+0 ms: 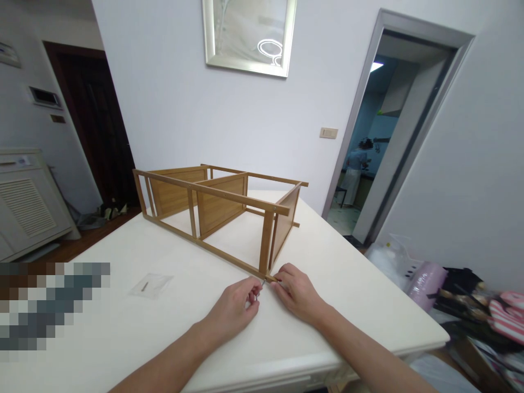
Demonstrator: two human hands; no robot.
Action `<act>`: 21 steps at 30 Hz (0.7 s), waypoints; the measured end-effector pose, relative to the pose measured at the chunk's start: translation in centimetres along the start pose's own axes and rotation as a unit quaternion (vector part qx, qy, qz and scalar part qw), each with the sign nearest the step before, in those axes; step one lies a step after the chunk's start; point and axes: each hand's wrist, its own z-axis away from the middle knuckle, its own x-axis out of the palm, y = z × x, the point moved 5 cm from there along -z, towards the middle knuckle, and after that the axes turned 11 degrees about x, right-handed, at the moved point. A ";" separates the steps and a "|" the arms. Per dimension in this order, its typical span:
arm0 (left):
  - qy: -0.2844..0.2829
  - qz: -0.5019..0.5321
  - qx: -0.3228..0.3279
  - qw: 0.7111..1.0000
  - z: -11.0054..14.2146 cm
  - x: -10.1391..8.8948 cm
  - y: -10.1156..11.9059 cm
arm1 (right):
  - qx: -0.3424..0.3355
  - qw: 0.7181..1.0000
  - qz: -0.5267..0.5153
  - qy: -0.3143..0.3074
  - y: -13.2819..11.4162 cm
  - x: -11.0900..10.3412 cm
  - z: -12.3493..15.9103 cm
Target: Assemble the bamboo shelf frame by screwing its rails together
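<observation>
A wooden shelf rack (pixel 229 197) lies on its side on the white table (pixel 196 349), its panels standing upright. At its near corner, my left hand (pixel 235 305) pinches a thin metal hex key (pixel 263 283), whose tip meets the lower rail by the end panel. Whether it sits in a screw is too small to tell. My right hand (pixel 297 292) grips the protruding leg end of the rack just right of that spot, fingers closed around it. To the left lies a clear plastic bag (pixel 151 285) with a small metal piece inside.
A person (pixel 355 166) stands in the room beyond the doorway. Bags and a pink roll (pixel 426 285) are piled on the floor at right. A framed picture (pixel 249 68) hangs on the wall. A louvred cabinet (pixel 30 199) stands at left.
</observation>
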 end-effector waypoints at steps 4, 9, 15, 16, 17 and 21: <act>-0.004 -0.041 0.021 0.999 0.2 0.2 -0.3 | 0.001 1.000 -0.005 0.002 -0.1 -0.1 0.0; -0.015 -0.053 0.010 0.998 0.4 0.4 -0.6 | 0.003 1.000 -0.008 0.007 0.0 -0.1 0.0; -0.025 -0.035 -0.015 0.999 0.6 0.2 -0.9 | 0.005 1.000 -0.010 0.014 0.1 0.0 0.0; -0.026 -0.034 -0.011 0.999 0.6 0.1 -1.0 | 0.005 1.000 -0.011 0.017 0.1 0.0 0.0; -0.026 -0.037 -0.004 0.999 0.7 0.1 -1.0 | 0.003 1.000 -0.013 0.019 0.1 0.0 0.0; -0.013 -0.052 0.055 0.997 0.7 -0.1 -0.7 | -0.006 1.000 -0.015 0.024 0.0 0.0 0.0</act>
